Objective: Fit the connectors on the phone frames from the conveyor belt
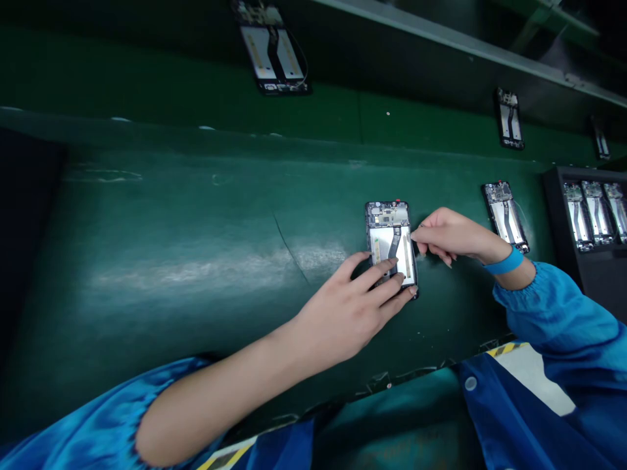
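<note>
An opened phone body (390,219) with a circuit board at its top, a silver lower part and a dark ribbon down the middle lies on the green work surface (196,215). My left hand (347,310) rests over its lower half, fingers spread across the silver part and the edges. At the phone's upper right edge is my right hand (445,235), thumb and index finger pinched together; whatever is between them is too small to name. A blue band (504,261) circles my right wrist.
Another opened phone (507,217) lies right, behind my right wrist. Several phones stand in a dark tray (551,189) at the far right. Further phone bodies (274,55) (510,121) lie along the back strip, below a metal rail (441,40).
</note>
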Demonstrator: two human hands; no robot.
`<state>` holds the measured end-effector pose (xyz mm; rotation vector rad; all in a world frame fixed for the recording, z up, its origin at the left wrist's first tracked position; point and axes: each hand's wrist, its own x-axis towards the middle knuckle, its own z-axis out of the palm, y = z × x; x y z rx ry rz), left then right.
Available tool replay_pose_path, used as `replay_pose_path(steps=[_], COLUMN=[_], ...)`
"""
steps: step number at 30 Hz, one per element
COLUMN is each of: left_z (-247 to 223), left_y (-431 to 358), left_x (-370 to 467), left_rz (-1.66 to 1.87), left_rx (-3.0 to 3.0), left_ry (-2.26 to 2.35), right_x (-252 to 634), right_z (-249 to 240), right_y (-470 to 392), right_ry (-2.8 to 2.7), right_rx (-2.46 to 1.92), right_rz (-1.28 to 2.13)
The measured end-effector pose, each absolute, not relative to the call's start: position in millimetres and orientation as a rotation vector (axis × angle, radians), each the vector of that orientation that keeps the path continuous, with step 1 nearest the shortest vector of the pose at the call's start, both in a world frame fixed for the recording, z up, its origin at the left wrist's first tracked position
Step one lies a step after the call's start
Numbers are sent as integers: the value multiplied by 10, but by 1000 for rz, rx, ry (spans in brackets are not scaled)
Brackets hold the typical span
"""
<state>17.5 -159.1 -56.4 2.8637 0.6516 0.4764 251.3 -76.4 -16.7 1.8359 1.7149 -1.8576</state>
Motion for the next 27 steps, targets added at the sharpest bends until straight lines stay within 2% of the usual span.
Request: replay_pose_path(steps=[17,27], left_z=[-602,-611], left_y=[-1601,-1603], left_x=[182,177], left_rz=[516,546], left_rx=[2865,2846], left_ry=[662,669], right_x=[2586,2577], right_z=[-145,-179], right_y=[-1366,-1378], right_ry=[1595,1635], right_rx=[1664,1817], right_rz=[-1885,-1881])
